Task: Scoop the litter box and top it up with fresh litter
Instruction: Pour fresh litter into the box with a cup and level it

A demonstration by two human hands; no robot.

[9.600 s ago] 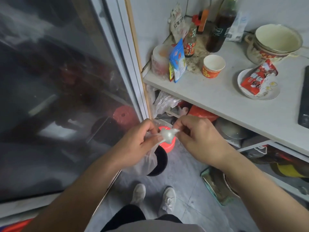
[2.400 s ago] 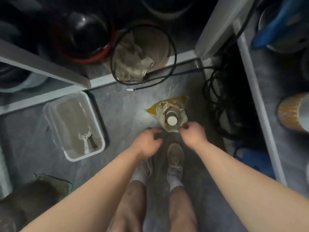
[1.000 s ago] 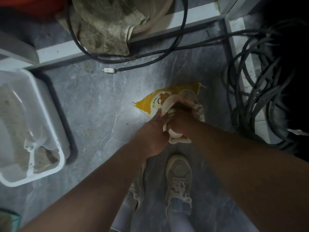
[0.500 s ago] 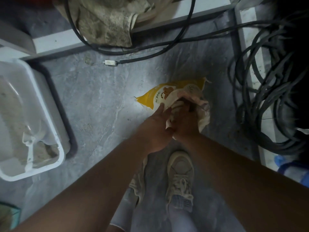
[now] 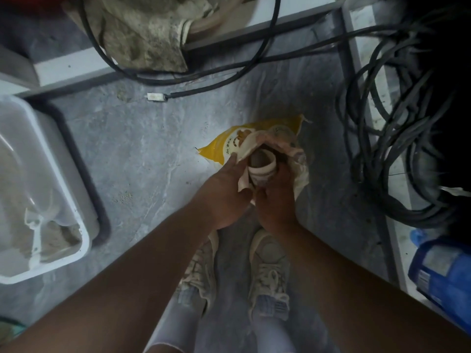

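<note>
A yellow litter bag [image 5: 224,146] stands on the grey floor just beyond my shoes. My left hand [image 5: 224,192] holds the bag's folded-back mouth open on its left side. My right hand [image 5: 276,200] grips a small white cup [image 5: 262,166] filled with brownish litter, held at the bag's opening. At the left edge sits the white litter box [image 5: 84,217], with a thin layer of sandy litter and a white slotted scoop [image 5: 34,225] lying inside it.
A tangle of thick black cables [image 5: 397,138] lies to the right. A dirty cloth [image 5: 145,36] hangs over a white shelf frame [image 5: 63,67] at the top. A blue package [image 5: 443,273] sits at the lower right. A loose cable plug [image 5: 156,97] rests on the floor.
My hands went from tying a plastic bag at a counter to the litter bag on the floor. In the last second the cup has come up out of the bag, full of litter.
</note>
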